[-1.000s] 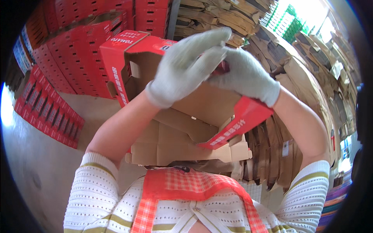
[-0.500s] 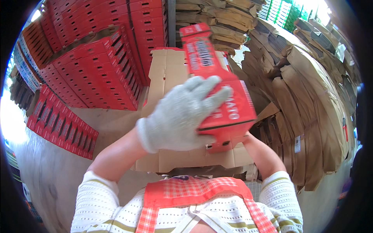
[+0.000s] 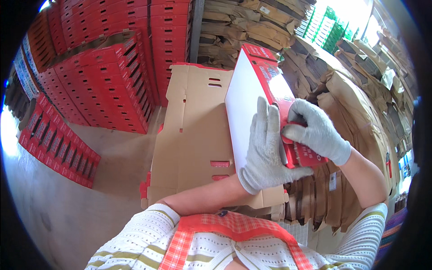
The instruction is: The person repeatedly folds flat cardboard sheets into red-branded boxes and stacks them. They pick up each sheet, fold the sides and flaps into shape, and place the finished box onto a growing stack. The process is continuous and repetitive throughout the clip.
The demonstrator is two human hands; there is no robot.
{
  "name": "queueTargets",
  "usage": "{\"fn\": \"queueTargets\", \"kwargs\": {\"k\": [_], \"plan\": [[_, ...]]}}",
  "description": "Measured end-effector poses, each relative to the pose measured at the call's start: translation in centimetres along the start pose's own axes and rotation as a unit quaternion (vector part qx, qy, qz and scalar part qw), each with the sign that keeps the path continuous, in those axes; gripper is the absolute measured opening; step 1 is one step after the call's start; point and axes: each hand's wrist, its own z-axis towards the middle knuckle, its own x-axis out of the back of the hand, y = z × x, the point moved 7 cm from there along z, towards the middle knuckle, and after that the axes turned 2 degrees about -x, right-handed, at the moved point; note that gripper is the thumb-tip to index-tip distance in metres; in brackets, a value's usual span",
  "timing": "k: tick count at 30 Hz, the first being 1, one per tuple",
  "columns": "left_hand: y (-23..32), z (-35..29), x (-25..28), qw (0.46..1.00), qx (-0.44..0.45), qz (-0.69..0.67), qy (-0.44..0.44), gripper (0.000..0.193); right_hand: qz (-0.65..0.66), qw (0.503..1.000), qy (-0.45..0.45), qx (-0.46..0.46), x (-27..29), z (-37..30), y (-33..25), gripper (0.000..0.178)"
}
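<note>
A red cardboard box [image 3: 240, 117] stands tipped on its side in front of me, its plain white face turned left and its printed red side turned right. My gloved left hand [image 3: 263, 150] lies against the box's near part, fingers stretched upward over the white face and thumb pointing right below the near end. My gloved right hand [image 3: 317, 130] has curled fingers pinching the box's red printed side; what its fingertips press is partly hidden. Beneath the box lies a flat brown cardboard sheet [image 3: 193, 135] with slots, on a stack with red edges.
Tall stacks of red boxes [image 3: 94, 85] stand at the left, with a lower red row [image 3: 58, 141] on the floor [image 3: 121, 157]. Bundles of brown flat cardboard [image 3: 355, 117] crowd the right side, and more brown bundles [image 3: 243, 27] rise at the back.
The box has turned so its white face shows on the left. My left hand has moved right and down along it; my right hand, formerly hidden behind the box, now grips its right side.
</note>
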Motion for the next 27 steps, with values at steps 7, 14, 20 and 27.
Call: {"fn": "queueTargets", "kwargs": {"k": [7, 14, 20, 27], "plan": [[-2.7, -4.1, -1.6, 0.979, 0.166, 0.048, -0.111, 0.144, -0.097, 0.987, -0.026, 0.123, -2.6, 4.2, -0.5, 0.020], [-2.6, -3.2, 0.5, 0.980, 0.149, -0.070, -0.108, 0.124, -0.206, 0.955, -0.079, 0.200, -7.1, 6.3, -6.8, 0.013], [-3.3, -1.4, 11.2, 0.990, -0.081, 0.041, -0.112, 0.106, 0.322, 0.927, 0.054, 0.186, -2.3, 7.7, -5.2, 0.016], [-4.7, -6.2, 26.1, 0.863, 0.244, 0.292, -0.332, 0.101, 0.385, 0.877, 0.107, -0.268, -19.6, 2.3, 18.1, 0.013]]}}
